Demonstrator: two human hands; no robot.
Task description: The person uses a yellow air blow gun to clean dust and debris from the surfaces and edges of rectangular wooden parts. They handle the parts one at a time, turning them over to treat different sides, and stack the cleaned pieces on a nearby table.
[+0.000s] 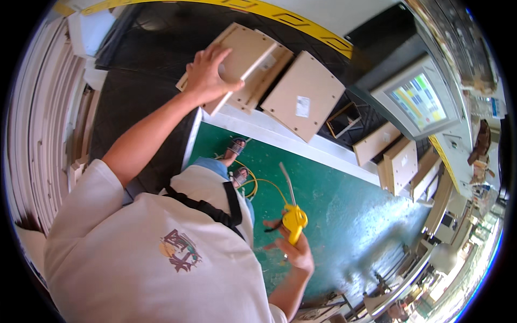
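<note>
"Flooring point(334, 172), green, fills the middle of the frame. And above it?"

"A dark worktop point(124, 107) at upper left. At upper centre, the left hand point(207, 75) lies spread over a drilled board point(247, 51), thumb across its edge; whether it pinches, one cannot tell. A second board point(318, 91), labelled, sits to the right, then a lit screen point(419, 102)."

"And the other hand?"

"The right hand point(295, 254), right of centre and low, is wrapped round a yellow air gun point(294, 219), well apart from the boards. Its thin nozzle point(287, 180) points up the frame."

"How is that best handled?"

"Probably by steadying the board near its edge, keeping fingers out of the nozzle's line and the yellow hose point(269, 182) clear of the feet point(240, 175)."

"What escapes the eye?"

"The left hand covers part of its board; the trigger cannot be made out. Clutter at lower right blurs, and the dark rim crops it."
</note>
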